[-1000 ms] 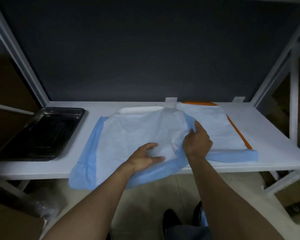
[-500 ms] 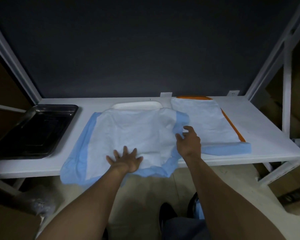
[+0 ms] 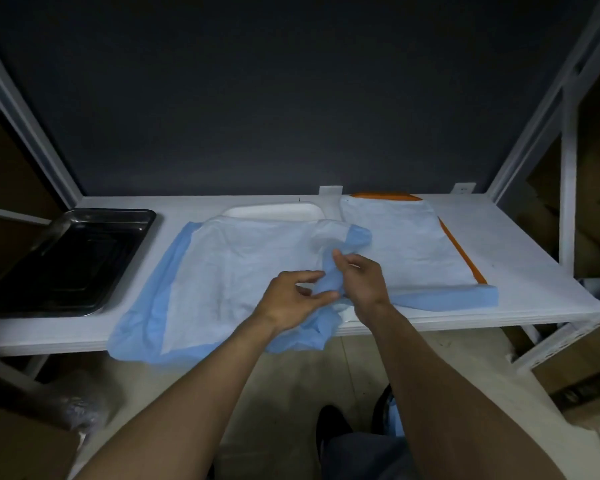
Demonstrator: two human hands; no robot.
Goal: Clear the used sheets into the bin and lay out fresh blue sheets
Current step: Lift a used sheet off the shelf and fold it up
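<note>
**Desk:** Where is the sheet?

**Operator:** I see the blue sheet point(image 3: 222, 271) spread across the middle of the white table point(image 3: 520, 258), pale padded face up with a blue border. Its near edge hangs over the table's front. Its right edge is bunched into a raised fold point(image 3: 329, 275), and both hands are there.

**Desk:** And the grip?

**Operator:** The left hand point(image 3: 291, 296) pinches the fold from the left, thumb against fingertips. The right hand point(image 3: 361, 282) has its thumb and curled fingers closed on the same fold from the right. Both are holding the sheet, and the hands are almost touching.

**Desk:** What is around it?

**Operator:** Just to the right, a second sheet point(image 3: 402, 244) lies flat over an orange tray point(image 3: 385, 195), which shows along that sheet's far and right sides. The bunched corner overlaps the second sheet's left edge. On the far side, a white tray point(image 3: 274, 212) shows from under the blue sheet. A black metal tray point(image 3: 66, 258) sits at the table's left end, apart from the sheet.

**Desk:** Is anything in the way?

**Operator:** The forearms point(image 3: 194, 386) cover the sheet's near right corner, so I can't tell how it lies. There are cardboard boxes point(image 3: 589, 386) at the right and a plastic bag point(image 3: 80, 407) low on the left.
</note>
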